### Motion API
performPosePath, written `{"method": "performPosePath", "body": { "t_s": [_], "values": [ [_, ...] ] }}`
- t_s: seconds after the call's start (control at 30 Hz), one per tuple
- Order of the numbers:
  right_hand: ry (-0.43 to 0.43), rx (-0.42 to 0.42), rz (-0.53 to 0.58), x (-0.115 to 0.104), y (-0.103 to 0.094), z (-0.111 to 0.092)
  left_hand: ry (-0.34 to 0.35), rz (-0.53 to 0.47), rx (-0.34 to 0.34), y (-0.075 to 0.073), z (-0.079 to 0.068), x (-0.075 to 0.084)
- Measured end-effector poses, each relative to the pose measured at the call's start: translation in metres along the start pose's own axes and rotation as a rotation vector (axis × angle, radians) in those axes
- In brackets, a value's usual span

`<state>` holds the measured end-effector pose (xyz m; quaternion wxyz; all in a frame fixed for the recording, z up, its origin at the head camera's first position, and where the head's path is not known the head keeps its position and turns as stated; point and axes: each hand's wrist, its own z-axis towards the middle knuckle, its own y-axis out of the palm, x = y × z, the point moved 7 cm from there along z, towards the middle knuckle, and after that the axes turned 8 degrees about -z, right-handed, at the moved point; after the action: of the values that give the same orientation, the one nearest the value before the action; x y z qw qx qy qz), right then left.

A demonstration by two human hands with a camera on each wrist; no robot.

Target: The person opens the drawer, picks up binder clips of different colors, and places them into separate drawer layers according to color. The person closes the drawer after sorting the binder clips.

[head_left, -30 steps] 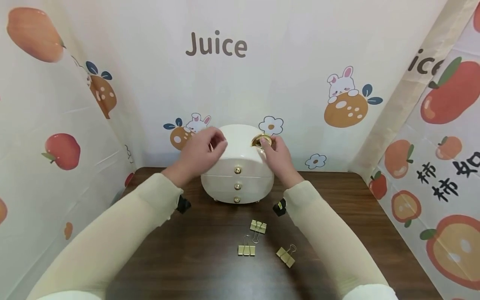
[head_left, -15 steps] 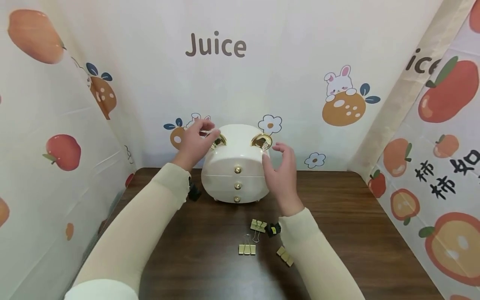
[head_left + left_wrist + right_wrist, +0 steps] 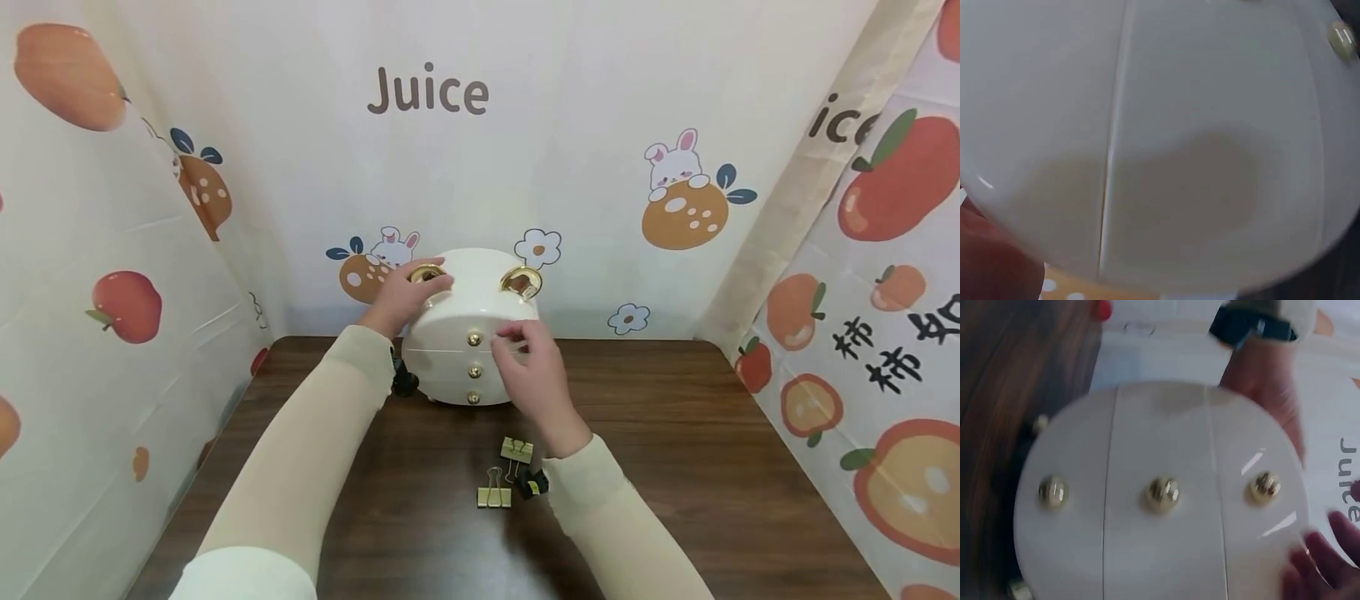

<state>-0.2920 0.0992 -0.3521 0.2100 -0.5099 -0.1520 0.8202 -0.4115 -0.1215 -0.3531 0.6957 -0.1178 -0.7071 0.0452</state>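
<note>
A rounded white box (image 3: 480,287) with stacked drawers stands at the back of the table, a gold knob on each drawer. My left hand (image 3: 403,298) rests on its upper left side, thumb and fingers around the left gold ear (image 3: 426,273). My right hand (image 3: 536,375) hovers before the front, bent fingers and thumb apart, just right of the top knob (image 3: 474,339). In the right wrist view, its blurred fingers (image 3: 1319,565) sit away from the top knob (image 3: 1266,487). The left wrist view shows mostly the box's side (image 3: 1210,156).
Two gold binder clips (image 3: 494,497) (image 3: 517,451) lie on the dark wooden table (image 3: 390,517) in front of the box. The right sleeve (image 3: 600,492) covers part of the table beside them. A printed curtain (image 3: 300,167) hangs behind and at both sides.
My right hand has let go of the right ear and moved down to the front near the top knob. My left hand has come down onto the left ear. One binder clip is now hidden.
</note>
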Motion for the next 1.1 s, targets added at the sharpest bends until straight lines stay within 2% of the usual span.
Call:
{"method": "performPosePath", "body": {
  "t_s": [0.2, 0.27, 0.37, 0.5, 0.63, 0.9, 1.1],
  "values": [
    [0.227, -0.3, 0.268, 0.01, 0.033, -0.006, -0.081, -0.1, 0.012, 0.0, 0.002, -0.013],
    [0.292, -0.368, 0.334, 0.015, 0.043, -0.008, -0.085, -0.113, 0.009, 0.0, 0.003, -0.016],
    [0.367, -0.428, 0.405, 0.021, 0.056, -0.012, -0.093, -0.133, 0.018, -0.002, 0.004, -0.022],
    [0.429, -0.451, 0.491, 0.027, 0.07, -0.013, -0.084, -0.131, 0.019, -0.002, 0.005, -0.027],
    [0.486, -0.435, 0.564, 0.032, 0.077, -0.014, -0.082, -0.142, 0.011, 0.001, 0.006, -0.03],
    [0.576, -0.42, 0.737, 0.029, 0.078, -0.014, -0.065, -0.198, 0.035, 0.003, 0.006, -0.032],
    [0.71, -0.386, 0.954, 0.033, 0.077, -0.012, -0.044, -0.221, 0.044, 0.003, 0.004, -0.03]
  ]
}}
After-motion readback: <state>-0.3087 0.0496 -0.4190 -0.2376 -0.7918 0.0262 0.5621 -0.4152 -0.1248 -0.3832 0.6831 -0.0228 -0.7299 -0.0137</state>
